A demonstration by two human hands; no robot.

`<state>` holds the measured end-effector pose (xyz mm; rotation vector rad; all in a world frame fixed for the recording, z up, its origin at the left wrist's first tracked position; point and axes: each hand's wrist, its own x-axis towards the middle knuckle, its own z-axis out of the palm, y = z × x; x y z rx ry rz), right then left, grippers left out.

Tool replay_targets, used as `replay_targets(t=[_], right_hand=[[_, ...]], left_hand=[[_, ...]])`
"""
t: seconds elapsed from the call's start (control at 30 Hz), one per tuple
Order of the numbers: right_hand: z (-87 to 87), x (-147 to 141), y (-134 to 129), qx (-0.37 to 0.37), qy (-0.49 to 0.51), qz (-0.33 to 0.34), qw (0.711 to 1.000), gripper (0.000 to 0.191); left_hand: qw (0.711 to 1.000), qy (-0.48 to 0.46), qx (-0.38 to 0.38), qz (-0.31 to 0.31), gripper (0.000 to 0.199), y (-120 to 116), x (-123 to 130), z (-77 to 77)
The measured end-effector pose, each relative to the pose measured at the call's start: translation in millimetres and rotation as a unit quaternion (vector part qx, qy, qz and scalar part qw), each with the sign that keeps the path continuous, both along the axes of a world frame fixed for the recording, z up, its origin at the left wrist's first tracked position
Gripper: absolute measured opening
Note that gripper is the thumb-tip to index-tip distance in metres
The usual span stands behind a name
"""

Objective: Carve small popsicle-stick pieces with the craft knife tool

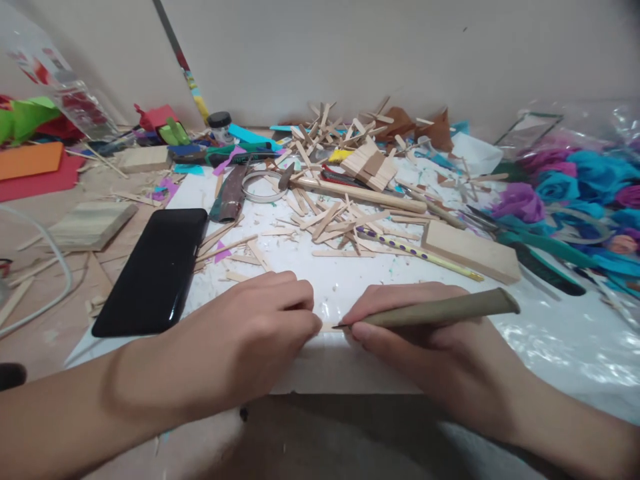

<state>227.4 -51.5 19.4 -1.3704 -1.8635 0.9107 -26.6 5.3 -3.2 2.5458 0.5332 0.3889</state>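
Observation:
My left hand (pixel 273 333) is closed, its fingertips pinching a flat craft stick (pixel 327 327) near the front edge of the white board. Only a short length of the stick shows between my hands. In my right hand (pixel 440 347) is a craft knife (pixel 440 310) with a thick olive handle, gripped like a pen. The knife's thin dark tip touches or almost touches the stick, close to my left fingertips. My right thumb and forefinger lie just right of the tip, and the far end of the stick is hidden by them.
Left of my hands lies a black phone (pixel 155 270). Ahead are loose craft sticks (pixel 335 223), a spotted pencil (pixel 420 252), a wooden block (pixel 470 252), a hammer (pixel 360 192) and a tape ring (pixel 263 187). Teal-handled scissors (pixel 545 247) and crepe-paper flowers (pixel 580 177) lie at right.

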Motion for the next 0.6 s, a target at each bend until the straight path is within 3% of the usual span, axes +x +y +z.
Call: replay_targets(t=[0.3, 0.6], right_hand=[[-1.8, -2.0, -1.5, 0.006, -0.032, -0.020, 0.999, 0.016], [-0.5, -5.8, -0.9, -0.041, -0.032, -0.071, 0.996, 0.015]], left_hand=[[1.000, 0.012, 0.013, -0.004, 0.027, 0.7, 1.0, 1.1], [0.999, 0.010, 0.049, -0.009, 0.032, 3.1, 4.3, 1.8]])
